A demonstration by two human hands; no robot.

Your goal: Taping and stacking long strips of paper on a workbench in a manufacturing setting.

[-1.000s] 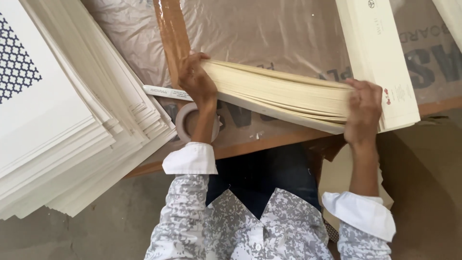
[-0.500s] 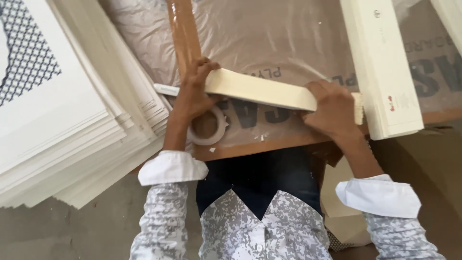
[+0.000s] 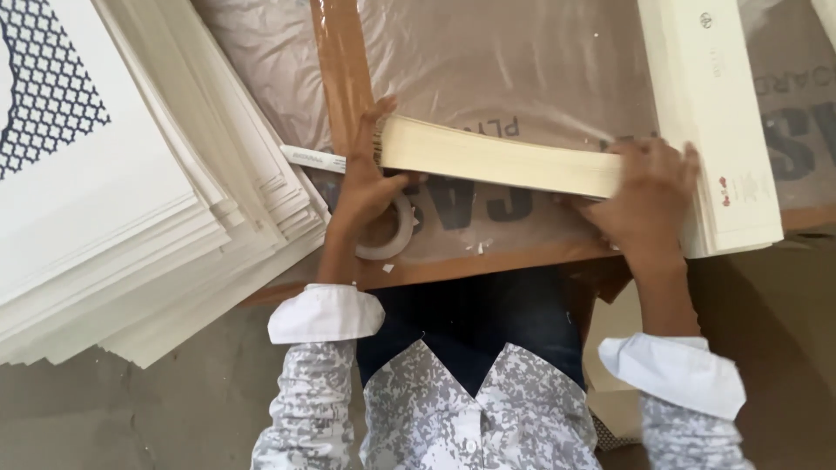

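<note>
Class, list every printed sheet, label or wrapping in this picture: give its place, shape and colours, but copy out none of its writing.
Plastic sheet: over the brown board, clear, crinkled, dark block lettering.
Patterned sheet: top of the left pile, white with navy lattice.
Cream pile: upper right, oblong, small red mark near its lower edge.
Cream bundle: centre, held on edge between left hand and right hand, unprinted.

Plastic-covered wooden table (image 3: 488, 265) over grey concrete floor (image 3: 174, 409), in soft daylight.
</note>
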